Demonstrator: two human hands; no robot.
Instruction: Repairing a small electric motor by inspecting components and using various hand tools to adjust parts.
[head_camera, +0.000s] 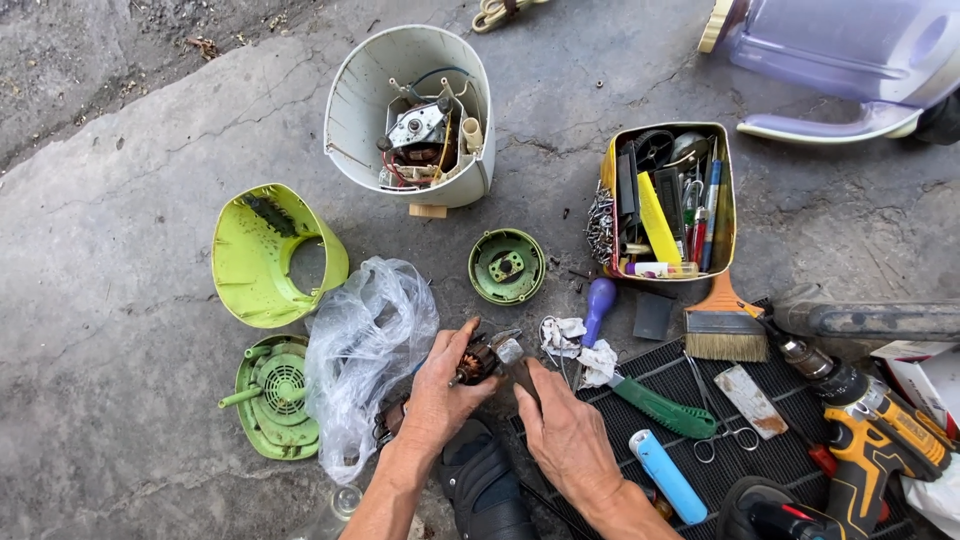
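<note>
Head view shows a small motor rotor (487, 357) with copper windings, low in the middle of the picture, just above the concrete floor (120, 250). The left hand (440, 385) pinches it from the left side with thumb and fingers. The right hand (560, 425) comes from the right; its fingers are pressed together against the metal end of the rotor.

As I judge it, the disassembly is already far: the white housing (410, 105) lies open with a motor and wires visible inside, and the green cone cover (270, 255), the green grille (275, 395) and the green round cap (507, 266) lie apart on the floor. Reassembly is not begun.

A clear plastic bag (365, 345) lies just beside the left hand, touching it. Right of the hands are crumpled paper (580, 345), a green-handled tool (655, 405) on a black mat (720, 400), a yellow box of tools (668, 200), a brush (722, 325) and a cordless drill (870, 425). Nothing blocks the hands.
</note>
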